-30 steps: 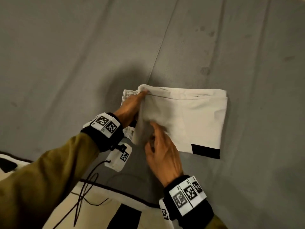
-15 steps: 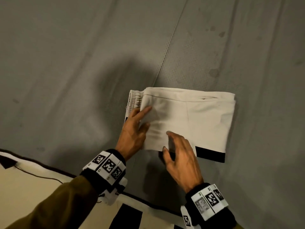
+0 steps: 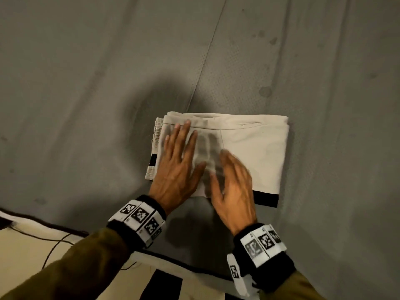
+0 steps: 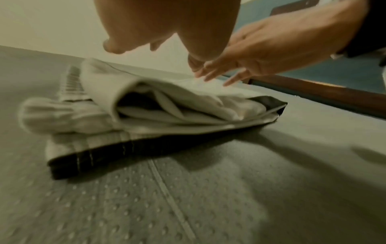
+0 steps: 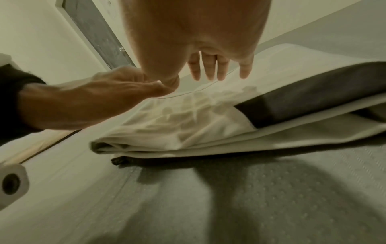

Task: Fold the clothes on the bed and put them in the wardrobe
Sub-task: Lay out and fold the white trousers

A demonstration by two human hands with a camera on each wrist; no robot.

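Observation:
A pair of cream shorts point(image 3: 251, 148) with black hem bands lies folded into a rectangle on the grey bed point(image 3: 86, 83). My left hand point(image 3: 179, 161) is spread flat over the folded shorts' left part, fingers straight. My right hand point(image 3: 233, 180) hovers with straight fingers over the near middle of the shorts; it is motion-blurred. In the left wrist view the folded shorts point(image 4: 146, 105) show their stacked layers, and my right hand point(image 4: 250, 49) floats just above them. The right wrist view shows the shorts point(image 5: 198, 118) under my right fingers point(image 5: 208, 69), which stand clear of the cloth.
Another cream and black garment point(image 3: 168, 282) lies at the near edge of the bed, under my arms, with a thin black cable point(image 3: 54, 245) across it. The grey mattress stretches far to the left, back and right. A wall and a door frame point(image 5: 94, 33) stand beyond.
The hands let go of the fold at the left edge and flattened out over the shorts. The right hand moved onto the shorts' near middle; the left slid up and spread flat.

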